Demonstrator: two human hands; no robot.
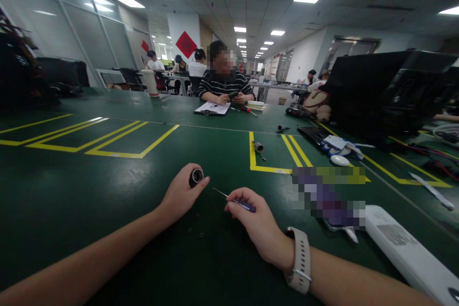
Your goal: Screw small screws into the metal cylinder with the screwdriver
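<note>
My left hand (182,189) grips a short, dark, hollow cylinder with a shiny rim (196,178); my right hand (248,215) pinches a slim screwdriver, purple-handled with a thin metal shaft (244,204), its tip just apart from the left. I'd steady both wrists and angle the tip finely (fingers out of its line). Tiny ring-like pieces (201,234) lie between my forearms, easily swept; a long white casing (403,244) crowds my right forearm, so the green tabletop (136,181) left of my left hand gives more room.
</note>
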